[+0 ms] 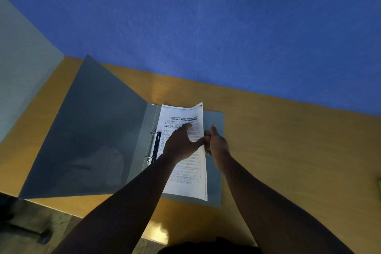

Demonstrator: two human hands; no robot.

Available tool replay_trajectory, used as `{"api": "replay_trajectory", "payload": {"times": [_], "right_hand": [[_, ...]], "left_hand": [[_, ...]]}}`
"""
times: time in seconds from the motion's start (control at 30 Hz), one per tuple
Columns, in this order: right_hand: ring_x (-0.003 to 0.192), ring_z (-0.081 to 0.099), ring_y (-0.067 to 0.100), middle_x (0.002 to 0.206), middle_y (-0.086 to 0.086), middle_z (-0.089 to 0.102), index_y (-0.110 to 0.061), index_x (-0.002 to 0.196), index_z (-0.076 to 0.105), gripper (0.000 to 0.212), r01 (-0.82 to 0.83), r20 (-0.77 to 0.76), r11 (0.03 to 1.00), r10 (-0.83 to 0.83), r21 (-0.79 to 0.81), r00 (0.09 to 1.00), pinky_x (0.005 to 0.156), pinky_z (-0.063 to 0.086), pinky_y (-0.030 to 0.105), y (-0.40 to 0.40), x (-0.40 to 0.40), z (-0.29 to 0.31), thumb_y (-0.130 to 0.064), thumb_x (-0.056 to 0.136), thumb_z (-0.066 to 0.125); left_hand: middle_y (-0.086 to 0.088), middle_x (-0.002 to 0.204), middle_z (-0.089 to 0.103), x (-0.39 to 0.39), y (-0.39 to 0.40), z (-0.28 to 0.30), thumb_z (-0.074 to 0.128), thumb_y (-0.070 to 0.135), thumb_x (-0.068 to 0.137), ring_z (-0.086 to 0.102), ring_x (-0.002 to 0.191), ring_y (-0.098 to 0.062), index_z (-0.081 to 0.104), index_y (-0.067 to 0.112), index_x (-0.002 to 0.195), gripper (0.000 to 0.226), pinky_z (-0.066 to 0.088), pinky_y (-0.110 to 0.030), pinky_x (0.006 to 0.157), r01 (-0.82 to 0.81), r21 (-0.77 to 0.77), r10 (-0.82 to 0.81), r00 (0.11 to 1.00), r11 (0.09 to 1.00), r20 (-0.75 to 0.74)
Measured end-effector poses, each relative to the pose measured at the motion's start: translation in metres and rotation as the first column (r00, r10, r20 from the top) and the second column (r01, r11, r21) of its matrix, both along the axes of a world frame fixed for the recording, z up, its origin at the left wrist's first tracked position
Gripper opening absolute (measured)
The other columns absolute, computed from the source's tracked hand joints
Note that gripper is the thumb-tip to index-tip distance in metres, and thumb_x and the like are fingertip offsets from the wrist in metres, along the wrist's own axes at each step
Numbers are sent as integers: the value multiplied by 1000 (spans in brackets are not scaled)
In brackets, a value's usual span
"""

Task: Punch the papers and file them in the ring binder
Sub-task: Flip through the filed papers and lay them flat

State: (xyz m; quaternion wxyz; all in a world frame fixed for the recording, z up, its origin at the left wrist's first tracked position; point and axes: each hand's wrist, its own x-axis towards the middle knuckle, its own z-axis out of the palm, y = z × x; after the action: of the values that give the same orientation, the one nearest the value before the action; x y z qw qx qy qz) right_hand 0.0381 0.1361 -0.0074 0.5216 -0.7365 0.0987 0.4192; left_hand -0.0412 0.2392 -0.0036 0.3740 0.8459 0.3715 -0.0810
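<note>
A grey ring binder [86,130] lies open on the wooden desk, its front cover raised at the left. Its metal rings [153,146] stand along the spine. A printed sheet of paper [189,175] lies on the binder's right half, its right edge lifted and curled. My left hand [181,144] rests on the sheet with the thumb stretched toward the right edge. My right hand [216,144] pinches that lifted right edge of the sheet near its middle. Whether the sheet sits on the rings is hidden by my left hand.
The wooden desk [288,150] runs against a blue partition wall [206,27]. A grey panel [20,78] stands at the left. A green object [379,186] shows at the right edge. The floor and a dark chair base [31,233] lie below the desk's front edge.
</note>
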Motion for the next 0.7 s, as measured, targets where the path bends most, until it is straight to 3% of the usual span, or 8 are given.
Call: {"api": "replay_trajectory", "payload": {"times": [0.1, 0.17, 0.37, 0.47, 0.53, 0.7], "right_hand": [[81, 69, 33, 85, 17, 74, -16, 72, 67, 63, -22, 17, 999, 22, -27, 1000, 81, 55, 45, -2, 1, -1, -62, 96, 32], [79, 67, 31, 90, 19, 72, -14, 75, 64, 59, -17, 28, 999, 18, -52, 999, 85, 55, 46, -4, 3, -2, -62, 94, 35], [82, 66, 30, 89, 10, 68, -20, 83, 63, 46, -45, 31, 996, 47, -74, 998, 83, 55, 42, -6, 6, -6, -58, 94, 42], [88, 66, 26, 93, 4, 67, -20, 98, 64, 38, -83, 66, 993, 89, -89, 994, 82, 56, 41, -8, 7, -6, -53, 95, 45], [94, 67, 27, 100, 5, 69, -19, 106, 66, 40, -125, 108, 986, 137, -114, 985, 86, 56, 44, -9, 7, -5, -51, 94, 46], [93, 67, 27, 94, 5, 69, -19, 92, 65, 25, -140, 150, 978, 164, -158, 975, 81, 56, 39, -12, 6, -4, -41, 92, 52]], "left_hand": [[4, 146, 51, -3, 5, 2, 62, 76, 73, 48, 133, -17, 43, 22, 144, 92, 42, -37, 107, -7, -66, 9, 999, 998, 35], [5, 143, 53, -5, 7, 2, 67, 68, 77, 50, 130, -16, 46, 21, 142, 83, 42, -35, 106, -27, -100, 33, 998, 995, 62], [6, 127, 64, -8, 11, 0, 72, 49, 84, 61, 114, -14, 60, 20, 129, 55, 45, -26, 94, -81, -191, 105, 987, 978, 120], [1, 117, 72, -6, 13, 2, 67, 40, 91, 67, 107, -15, 72, 13, 117, 38, 51, -29, 93, -168, -216, 203, 967, 962, 151], [2, 112, 73, -7, 16, 5, 65, 39, 92, 66, 99, -12, 74, 13, 114, 35, 47, -23, 83, -251, -209, 284, 948, 945, 147], [-2, 107, 76, -11, 31, 5, 67, 38, 91, 70, 99, -17, 77, 11, 108, 33, 50, -24, 84, -387, -173, 412, 898, 906, 151]]}}
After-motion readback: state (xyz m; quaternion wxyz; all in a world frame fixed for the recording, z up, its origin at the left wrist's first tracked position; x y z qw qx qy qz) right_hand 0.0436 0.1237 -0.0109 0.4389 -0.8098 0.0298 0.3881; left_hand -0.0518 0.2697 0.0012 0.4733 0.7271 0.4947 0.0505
